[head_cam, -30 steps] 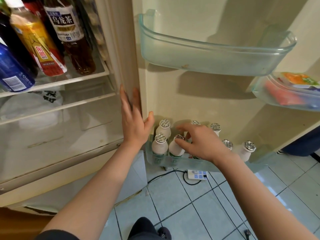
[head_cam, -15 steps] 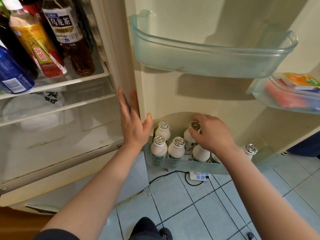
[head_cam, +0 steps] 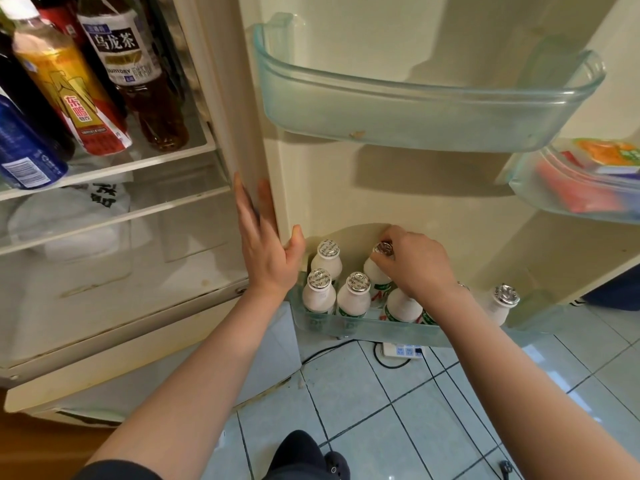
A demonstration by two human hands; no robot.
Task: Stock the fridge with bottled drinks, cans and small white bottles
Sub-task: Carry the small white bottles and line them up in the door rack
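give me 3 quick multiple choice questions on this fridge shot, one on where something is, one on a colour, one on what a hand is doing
1. Where do the small white bottles stand?
A. top door shelf
B. bottom door shelf
C. glass shelf inside the fridge

2. What colour are their caps?
A. silver
B. red
C. blue

3. What is the right hand doing?
A. hanging free
B. holding a can
C. pinching the top of one white bottle

Answers:
1 B, the bottles sit in the lowest clear shelf on the door.
2 A, every cap in view is shiny foil.
3 C, its fingers close round a cap in the back row.
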